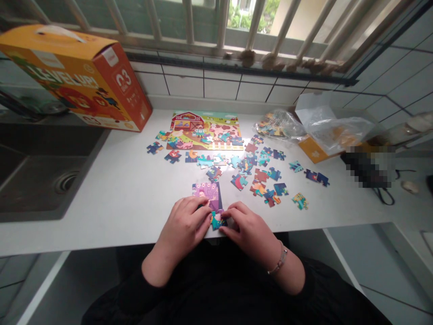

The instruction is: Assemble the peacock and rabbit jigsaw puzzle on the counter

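Close to the counter's front edge, a teal jigsaw puzzle piece [215, 220] lies between my two hands. My left hand [186, 221] has its fingers bent and pressed on the piece's left side, partly over the joined purple puzzle section [209, 192] just above. From the other side, my right hand [246, 228] pinches the piece's right edge with thumb and fingertips. The fingers hide the seam where the piece meets the purple section. Beyond them, several loose puzzle pieces [241, 182] spread across the white counter.
A farm picture board [206, 131] lies at the back with pieces on its lower edge. An orange puzzle box [84, 81] stands back left beside a sink [40, 180]. Back right are a bag of pieces [275, 125], an opened carton [314, 149] and a blurred dark object [367, 167].
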Demonstrator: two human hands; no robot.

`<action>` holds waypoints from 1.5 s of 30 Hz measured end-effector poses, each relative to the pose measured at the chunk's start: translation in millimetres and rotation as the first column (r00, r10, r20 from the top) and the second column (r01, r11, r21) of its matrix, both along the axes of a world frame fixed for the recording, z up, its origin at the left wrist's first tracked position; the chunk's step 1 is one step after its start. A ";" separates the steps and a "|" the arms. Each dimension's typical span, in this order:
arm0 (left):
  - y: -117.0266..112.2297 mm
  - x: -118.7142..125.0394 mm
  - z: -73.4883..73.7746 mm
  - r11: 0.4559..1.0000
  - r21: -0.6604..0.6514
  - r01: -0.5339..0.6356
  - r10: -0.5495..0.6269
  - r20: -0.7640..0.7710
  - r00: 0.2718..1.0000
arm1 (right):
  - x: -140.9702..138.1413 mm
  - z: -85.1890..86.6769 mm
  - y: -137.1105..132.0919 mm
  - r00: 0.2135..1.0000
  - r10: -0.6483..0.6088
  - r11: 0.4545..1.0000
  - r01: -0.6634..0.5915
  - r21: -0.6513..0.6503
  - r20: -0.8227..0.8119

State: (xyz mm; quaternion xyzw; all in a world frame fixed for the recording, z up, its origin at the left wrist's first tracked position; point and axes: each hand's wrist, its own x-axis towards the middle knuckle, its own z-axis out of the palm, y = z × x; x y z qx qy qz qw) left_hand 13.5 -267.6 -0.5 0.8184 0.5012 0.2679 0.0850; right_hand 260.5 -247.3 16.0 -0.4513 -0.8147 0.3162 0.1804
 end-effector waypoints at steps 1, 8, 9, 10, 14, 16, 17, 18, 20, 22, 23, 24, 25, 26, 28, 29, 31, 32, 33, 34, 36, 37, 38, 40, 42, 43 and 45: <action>0.0 -0.1 0.0 1.000 -0.002 0.000 0.000 0.002 1.000 | -0.3 0.0 -0.4 1.000 0.005 1.000 -0.005 0.012 0.008; -0.3 -0.3 0.9 1.000 0.017 0.009 -0.009 0.008 1.000 | -3.1 -3.1 -3.1 1.000 0.004 0.997 -0.005 0.082 0.018; -0.3 -0.3 0.9 1.000 0.020 0.007 -0.007 0.011 1.000 | -3.3 -3.3 -3.1 1.000 0.005 0.996 -0.006 0.092 0.012; -0.3 -0.2 0.8 1.000 0.023 0.006 -0.006 0.015 1.000 | -3.5 -3.4 -3.2 1.000 0.006 0.995 -0.007 0.103 0.003; -0.6 1.0 1.5 1.000 0.025 0.011 -0.011 0.031 0.999 | -3.2 -4.9 -3.1 0.999 0.009 0.991 -0.003 0.132 -0.039; -0.7 1.1 2.5 1.000 0.024 0.018 -0.019 0.045 0.999 | -2.7 -7.0 -3.3 0.998 0.006 0.991 0.002 0.136 -0.057; -0.8 0.8 3.0 0.999 0.024 0.022 -0.023 0.056 0.998 | -2.5 -8.3 -3.4 0.998 0.003 0.991 0.007 0.137 -0.067; -0.8 0.2 3.6 0.999 0.023 0.025 -0.027 0.069 0.997 | -2.3 -9.4 -3.4 0.997 -0.001 0.990 0.011 0.138 -0.077; -0.9 -1.9 4.6 0.999 0.015 0.033 -0.035 0.105 0.994 | -2.4 -11.1 -3.4 0.995 -0.003 0.989 0.017 0.144 -0.100; -1.5 -4.7 5.8 0.999 -0.011 0.044 -0.042 0.150 0.988 | -3.1 -11.6 -3.4 0.993 0.008 0.988 0.011 0.154 -0.119; -2.3 -6.2 6.7 0.998 -0.033 0.049 -0.042 0.176 0.983 | -3.7 -11.6 -3.4 0.992 0.016 0.987 0.005 0.159 -0.127; -3.4 -7.7 7.8 0.997 -0.060 0.053 -0.040 0.203 0.978 | -4.4 -11.6 -3.4 0.991 0.024 0.986 -0.001 0.164 -0.134; -5.0 -9.3 9.2 0.994 -0.094 0.054 -0.031 0.232 0.972 | -5.1 -11.9 -3.5 0.990 0.030 0.986 -0.006 0.168 -0.138; -7.1 -10.9 10.6 0.990 -0.131 0.049 -0.013 0.264 0.964 | -5.7 -12.5 -3.6 0.990 0.036 0.985 -0.011 0.171 -0.140; -12.3 -14.1 13.5 0.976 -0.216 0.014 0.058 0.321 0.945 | -6.6 -14.7 -3.8 0.989 0.044 0.984 -0.019 0.175 -0.139; -15.3 -15.8 14.7 0.965 -0.263 -0.020 0.112 0.338 0.934 | -6.7 -16.1 -3.9 0.989 0.046 0.984 -0.021 0.175 -0.139; -21.2 -19.1 16.3 0.929 -0.351 -0.119 0.245 0.343 0.907 | -6.7 -18.8 -4.1 0.988 0.046 0.984 -0.019 0.176 -0.146; -24.0 -20.6 16.8 0.907 -0.384 -0.174 0.311 0.333 0.890 | -6.8 -19.7 -4.2 0.988 0.043 0.984 -0.016 0.177 -0.149; -26.5 -21.8 16.9 0.886 -0.405 -0.226 0.369 0.319 0.873 | -6.9 -20.0 -4.3 0.988 0.040 0.984 -0.013 0.179 -0.148; -28.7 -22.7 16.9 0.873 -0.408 -0.267 0.408 0.311 0.859 | -7.2 -19.8 -4.3 0.989 0.038 0.984 -0.012 0.180 -0.144; -32.3 -23.4 16.6 0.880 -0.369 -0.300 0.419 0.303 0.856 | -8.2 -18.1 -4.4 0.992 0.034 0.984 -0.012 0.179 -0.124; -33.6 -23.2 16.5 0.895 -0.333 -0.296 0.397 0.296 0.868 | -8.8 -16.9 -4.5 0.993 0.031 0.984 -0.011 0.179 -0.114; -34.7 -22.5 16.4 0.913 -0.292 -0.285 0.367 0.283 0.886 | -9.4 -15.7 -4.5 0.994 0.029 0.984 -0.009 0.180 -0.106; -36.3 -20.4 16.4 0.939 -0.214 -0.270 0.319 0.238 0.917 | -10.5 -13.7 -4.7 0.995 0.024 0.983 -0.006 0.186 -0.092; -37.8 -18.2 16.2 0.947 -0.164 -0.277 0.306 0.186 0.934 | -11.2 -13.1 -4.8 0.996 0.022 0.981 -0.006 0.194 -0.082; -38.4 -17.3 16.0 0.947 -0.151 -0.285 0.308 0.166 0.937 | -11.2 -13.2 -4.9 0.997 0.024 0.981 -0.008 0.196 -0.076; -39.7 -16.3 15.2 0.943 -0.143 -0.301 0.320 0.142 0.937 | -11.1 -14.0 -5.1 0.997 0.029 0.980 -0.015 0.201 -0.068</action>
